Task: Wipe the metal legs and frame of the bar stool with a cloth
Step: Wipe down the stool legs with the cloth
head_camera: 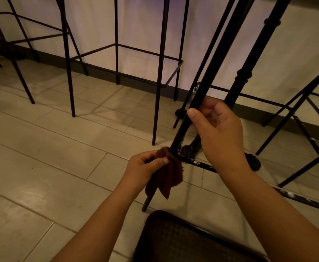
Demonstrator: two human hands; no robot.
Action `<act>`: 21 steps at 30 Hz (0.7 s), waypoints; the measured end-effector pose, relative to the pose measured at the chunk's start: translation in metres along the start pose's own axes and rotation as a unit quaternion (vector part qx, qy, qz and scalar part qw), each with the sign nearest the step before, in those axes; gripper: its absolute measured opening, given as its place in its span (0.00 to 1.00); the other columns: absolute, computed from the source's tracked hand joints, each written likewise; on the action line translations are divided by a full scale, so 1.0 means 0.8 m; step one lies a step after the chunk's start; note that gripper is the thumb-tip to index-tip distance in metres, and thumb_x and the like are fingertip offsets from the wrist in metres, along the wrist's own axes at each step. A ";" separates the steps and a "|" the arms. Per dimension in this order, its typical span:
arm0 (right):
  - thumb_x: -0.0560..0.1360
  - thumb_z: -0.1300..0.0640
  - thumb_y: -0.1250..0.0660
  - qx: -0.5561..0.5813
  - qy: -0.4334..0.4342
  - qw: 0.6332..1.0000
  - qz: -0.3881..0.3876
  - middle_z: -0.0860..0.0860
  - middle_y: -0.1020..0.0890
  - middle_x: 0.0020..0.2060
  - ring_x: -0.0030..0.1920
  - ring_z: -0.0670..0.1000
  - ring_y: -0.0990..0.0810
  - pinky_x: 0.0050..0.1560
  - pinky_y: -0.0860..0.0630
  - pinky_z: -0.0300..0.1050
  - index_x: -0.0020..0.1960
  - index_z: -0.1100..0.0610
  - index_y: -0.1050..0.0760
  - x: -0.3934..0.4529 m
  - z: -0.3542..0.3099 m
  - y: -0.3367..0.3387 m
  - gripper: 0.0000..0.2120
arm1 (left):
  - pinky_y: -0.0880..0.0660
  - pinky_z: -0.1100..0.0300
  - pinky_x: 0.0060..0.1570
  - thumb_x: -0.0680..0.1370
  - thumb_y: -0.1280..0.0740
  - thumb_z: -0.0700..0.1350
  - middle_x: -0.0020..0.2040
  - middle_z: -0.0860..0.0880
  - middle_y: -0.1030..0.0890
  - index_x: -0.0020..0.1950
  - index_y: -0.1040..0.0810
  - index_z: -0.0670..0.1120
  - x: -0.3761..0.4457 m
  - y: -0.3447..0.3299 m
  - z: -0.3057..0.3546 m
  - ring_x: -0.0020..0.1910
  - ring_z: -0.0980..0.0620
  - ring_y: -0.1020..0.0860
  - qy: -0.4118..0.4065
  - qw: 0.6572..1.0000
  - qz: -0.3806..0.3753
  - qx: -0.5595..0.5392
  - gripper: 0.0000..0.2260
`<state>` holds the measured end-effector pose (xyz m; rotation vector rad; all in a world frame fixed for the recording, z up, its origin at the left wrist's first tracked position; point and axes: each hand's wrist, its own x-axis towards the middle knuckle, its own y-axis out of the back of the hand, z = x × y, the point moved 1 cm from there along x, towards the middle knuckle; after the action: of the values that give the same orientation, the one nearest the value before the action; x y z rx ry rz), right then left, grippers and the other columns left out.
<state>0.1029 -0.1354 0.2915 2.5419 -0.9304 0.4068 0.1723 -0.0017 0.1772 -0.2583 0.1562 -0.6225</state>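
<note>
A black metal bar stool leg slants from the upper right down to its foot on the floor near the bottom middle. My left hand pinches a brown cloth wrapped around the lower part of that leg, and the cloth's loose ends hang down over it. Higher up the same leg, my right hand grips the tube with the thumb across its front. A thin footrest bar branches off to the right just beside the cloth.
Several other black bar stools stand on the tiled floor along the white counter wall. A cast-iron table post with an ornate base stands behind my right hand. A dark woven seat fills the bottom edge.
</note>
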 end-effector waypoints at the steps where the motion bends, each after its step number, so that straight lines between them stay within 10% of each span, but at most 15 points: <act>1: 0.76 0.53 0.32 -0.002 0.000 1.000 0.001 0.41 0.18 0.43 0.45 0.36 0.19 0.43 0.23 0.30 0.58 0.47 0.24 0.000 0.000 0.000 0.11 | 0.23 0.71 0.38 0.72 0.29 0.42 0.45 0.52 0.14 0.45 0.14 0.55 0.000 0.001 0.002 0.45 0.58 0.16 -0.005 1.000 -0.003 0.021 0.08; 10: 0.76 0.55 0.31 0.028 0.011 0.999 0.016 0.37 0.17 0.45 0.48 0.35 0.20 0.45 0.26 0.24 0.57 0.44 0.25 -0.012 0.017 -0.010 0.12 | 0.21 0.66 0.42 0.72 0.29 0.36 0.45 0.50 0.14 0.50 0.16 0.50 -0.003 -0.007 -0.012 0.47 0.53 0.16 -0.075 0.997 0.024 0.012 0.11; 17: 0.75 0.45 0.34 -0.132 -0.020 0.988 -0.080 0.39 0.20 0.45 0.52 0.41 0.22 0.53 0.21 0.48 0.55 0.42 0.25 -0.041 0.055 -0.028 0.10 | 0.22 0.68 0.40 0.72 0.29 0.36 0.44 0.52 0.14 0.49 0.17 0.52 -0.007 -0.005 -0.021 0.45 0.56 0.16 -0.071 0.996 0.029 0.039 0.12; 21: 0.75 0.44 0.35 -0.209 0.015 0.975 -0.077 0.33 0.24 0.41 0.57 0.39 0.28 0.71 0.39 0.52 0.55 0.40 0.25 -0.040 0.058 -0.029 0.09 | 0.21 0.67 0.42 0.74 0.30 0.37 0.45 0.52 0.14 0.49 0.16 0.56 -0.008 -0.006 -0.023 0.47 0.55 0.16 -0.090 0.994 0.029 0.047 0.14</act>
<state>0.1007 -0.1232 0.2319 2.1942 -0.7123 0.1771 0.1603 -0.0054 0.1612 -0.2168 -0.0390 -0.5450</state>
